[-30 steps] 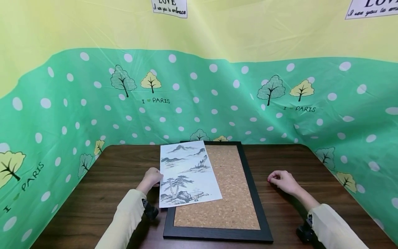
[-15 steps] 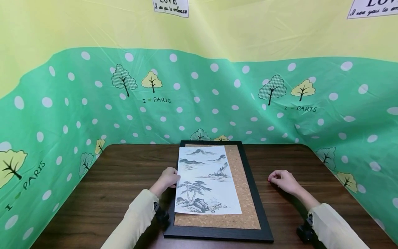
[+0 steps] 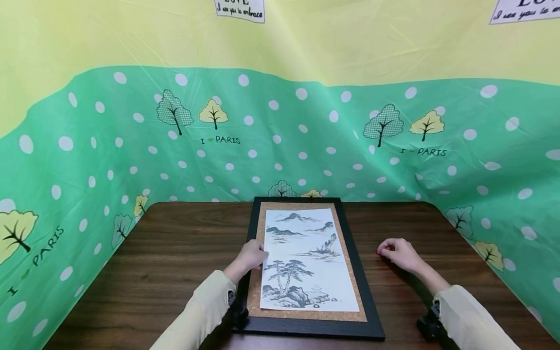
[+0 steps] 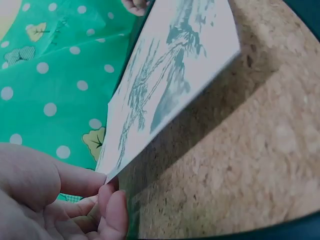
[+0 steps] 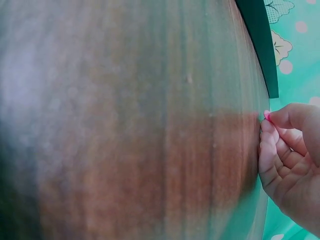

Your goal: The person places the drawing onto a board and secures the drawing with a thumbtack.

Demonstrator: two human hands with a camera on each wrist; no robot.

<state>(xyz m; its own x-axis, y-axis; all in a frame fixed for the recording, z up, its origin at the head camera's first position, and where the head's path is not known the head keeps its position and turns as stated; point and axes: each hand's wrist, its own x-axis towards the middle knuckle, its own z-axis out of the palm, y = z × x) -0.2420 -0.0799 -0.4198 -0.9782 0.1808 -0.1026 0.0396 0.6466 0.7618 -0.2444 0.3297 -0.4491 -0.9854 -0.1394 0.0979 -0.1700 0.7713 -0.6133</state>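
Note:
A white sheet with a grey ink landscape print [image 3: 308,243] lies over the black-framed corkboard [image 3: 306,327]. Its left edge is pinched between thumb and fingers of my left hand [image 3: 253,254]. In the left wrist view the sheet [image 4: 165,85] slants above the cork [image 4: 235,160], throwing a shadow on it. My right hand [image 3: 400,253] rests on the table to the right of the board, with a small pink push pin [image 5: 267,116] pinched between thumb and forefinger. Most of the pin is hidden by the fingertips.
The dark wooden table [image 3: 183,233] stretches to both sides of the board. Behind it hangs a green and yellow curtain [image 3: 306,121] with printed trees and dots. The board's top end lies at the table's far edge.
My left hand has carried the sheet rightward and slightly nearer, from overhanging the board's left side to lying within its frame, now straighter. The right hand has stayed in place.

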